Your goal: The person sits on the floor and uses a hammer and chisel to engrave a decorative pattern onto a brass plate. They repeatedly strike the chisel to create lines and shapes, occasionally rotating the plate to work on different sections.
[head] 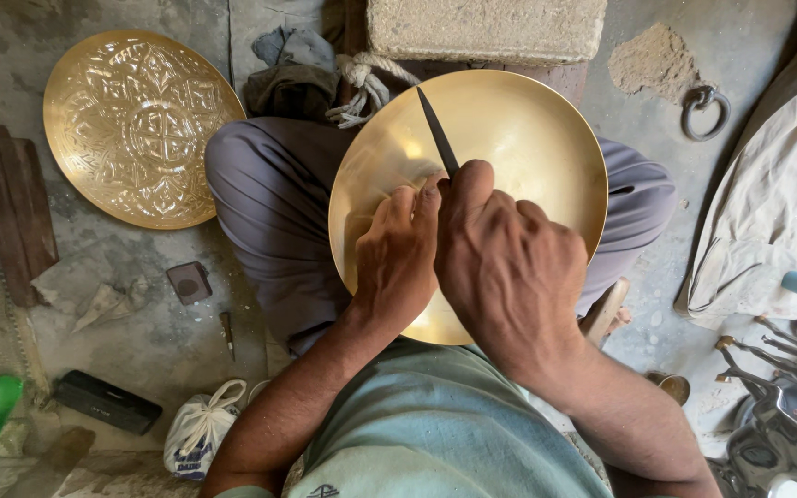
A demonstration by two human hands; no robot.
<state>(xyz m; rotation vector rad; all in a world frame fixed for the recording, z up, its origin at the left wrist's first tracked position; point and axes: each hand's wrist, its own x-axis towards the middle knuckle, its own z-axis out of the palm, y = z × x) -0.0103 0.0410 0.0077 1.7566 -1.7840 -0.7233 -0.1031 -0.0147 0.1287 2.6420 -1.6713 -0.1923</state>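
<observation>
A plain round brass plate (pixel 518 138) rests on my lap, its bowl facing up. My right hand (pixel 509 267) grips a dark pointed metal tool (pixel 436 129) whose tip lies on the plate's upper middle. My left hand (pixel 397 254) rests flat on the plate beside the right, fingertips touching the tool's shaft near the grip. The lower part of the plate is hidden under both hands.
An engraved brass plate (pixel 136 124) lies on the floor at upper left. A stone block (pixel 486 28) and rope (pixel 366 83) sit beyond my knees. Metal tools (pixel 777 369) lie at right, a cloth (pixel 767 212) beside them, an iron ring (pixel 701 106), a white bag (pixel 200 433).
</observation>
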